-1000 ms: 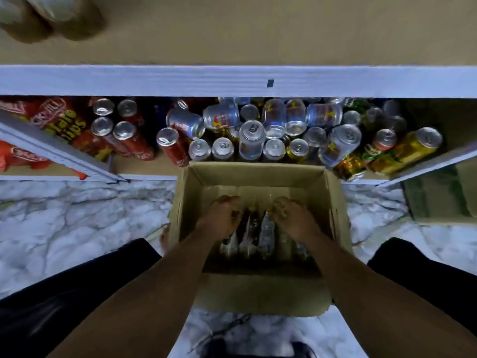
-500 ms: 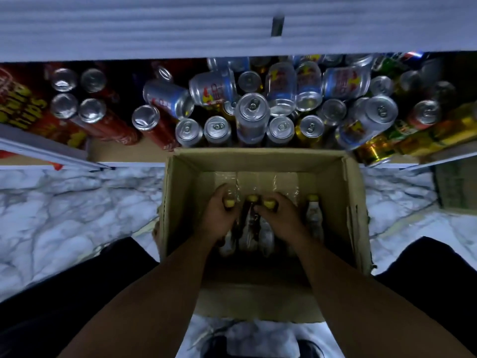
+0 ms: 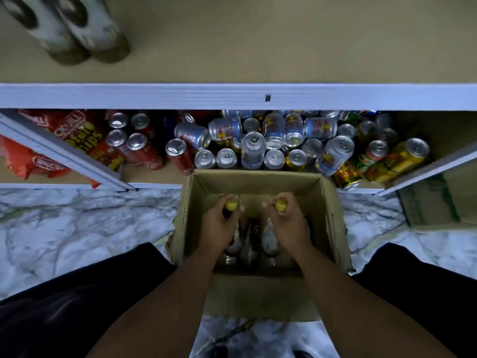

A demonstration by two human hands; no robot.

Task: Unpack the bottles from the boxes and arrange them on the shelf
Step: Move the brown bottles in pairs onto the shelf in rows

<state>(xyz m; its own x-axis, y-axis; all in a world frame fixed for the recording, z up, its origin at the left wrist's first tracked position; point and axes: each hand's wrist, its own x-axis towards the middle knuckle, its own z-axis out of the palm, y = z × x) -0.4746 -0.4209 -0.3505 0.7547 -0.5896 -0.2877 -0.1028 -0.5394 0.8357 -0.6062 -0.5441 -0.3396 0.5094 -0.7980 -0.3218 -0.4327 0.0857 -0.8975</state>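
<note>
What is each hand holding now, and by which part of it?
The left hand grips one bottle by its neck, just under the yellow cap; the right hand grips another bottle the same way, both inside the cardboard box.

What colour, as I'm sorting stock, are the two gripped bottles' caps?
Yellow on the left bottle and right bottle; head view shows it best.

Dim, bluish light is leaving my view murky.
Highlights are glinting on the can tops (image 3: 254, 141), while the inside of the cardboard box (image 3: 255, 184) is sinking into shadow. The two bottles (image 3: 77, 32) on the upper shelf (image 3: 284, 42) are smearing into blur, the shelf uprights (image 3: 64, 155) are splaying outward with lens distortion, and my trousers (image 3: 77, 306) are fading to black.
</note>
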